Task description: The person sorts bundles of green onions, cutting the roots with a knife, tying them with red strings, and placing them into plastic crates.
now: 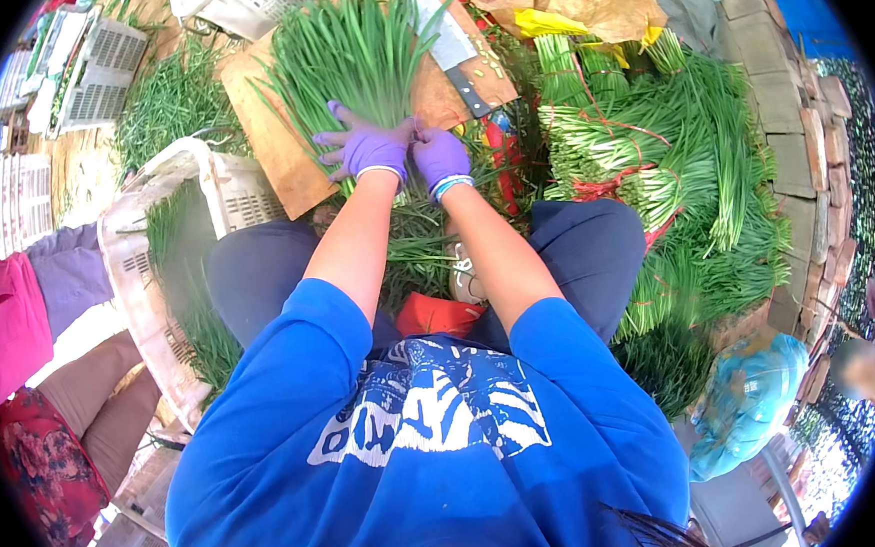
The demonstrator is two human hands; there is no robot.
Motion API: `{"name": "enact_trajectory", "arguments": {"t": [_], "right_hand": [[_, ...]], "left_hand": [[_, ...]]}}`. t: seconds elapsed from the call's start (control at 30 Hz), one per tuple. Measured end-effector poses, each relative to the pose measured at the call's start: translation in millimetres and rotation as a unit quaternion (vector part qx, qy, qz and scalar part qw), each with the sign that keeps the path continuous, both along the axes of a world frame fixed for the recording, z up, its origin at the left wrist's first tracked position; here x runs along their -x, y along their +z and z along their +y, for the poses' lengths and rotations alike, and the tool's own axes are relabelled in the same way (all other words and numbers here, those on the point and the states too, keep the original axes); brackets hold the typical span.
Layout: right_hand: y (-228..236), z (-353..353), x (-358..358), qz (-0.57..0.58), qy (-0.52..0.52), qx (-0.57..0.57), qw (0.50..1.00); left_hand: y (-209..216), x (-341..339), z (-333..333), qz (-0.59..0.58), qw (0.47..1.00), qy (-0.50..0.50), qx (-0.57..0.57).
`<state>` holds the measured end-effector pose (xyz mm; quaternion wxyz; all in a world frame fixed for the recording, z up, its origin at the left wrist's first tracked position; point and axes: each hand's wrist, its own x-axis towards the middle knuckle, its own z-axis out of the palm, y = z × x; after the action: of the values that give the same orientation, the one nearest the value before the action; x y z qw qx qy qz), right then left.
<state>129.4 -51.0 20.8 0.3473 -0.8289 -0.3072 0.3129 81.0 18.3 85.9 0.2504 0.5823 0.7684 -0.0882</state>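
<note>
A large bunch of green garlic chives (349,53) lies on a wooden board (296,172), leaf tips fanned toward the far edge. My left hand (370,147), in a purple glove, presses down on the bunch's near part with its fingers spread. Close beside it, my right hand (440,158), gloved the same way, has its fingers curled in at the bunch's near right side; the fingertips are partly hidden. To the right of the leaves, a cleaver (449,47) with a dark handle rests on the board, apart from both hands.
Tied bundles of chives (640,141) with red strings are heaped at my right. A white plastic crate (114,233) holding loose greens stands by my left knee. Loose leaves (176,99) cover the ground beyond it. Another person's pink sleeve (5,320) shows at far left.
</note>
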Motion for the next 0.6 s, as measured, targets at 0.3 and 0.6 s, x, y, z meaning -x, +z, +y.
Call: {"name": "enact_trajectory", "arguments": {"t": [0.3, 0.6], "right_hand": [[-29.1, -9.2, 20.8, 0.376, -0.304, -0.200, 0.852], [-66.1, -3.9, 26.8, 0.348, -0.305, -0.234, 0.855]], "left_hand": [[-3.8, 13.7, 0.2, -0.047, 0.999, -0.026, -0.005], [-7.0, 10.8, 3.0, -0.006, 0.998, -0.052, 0.018]]}}
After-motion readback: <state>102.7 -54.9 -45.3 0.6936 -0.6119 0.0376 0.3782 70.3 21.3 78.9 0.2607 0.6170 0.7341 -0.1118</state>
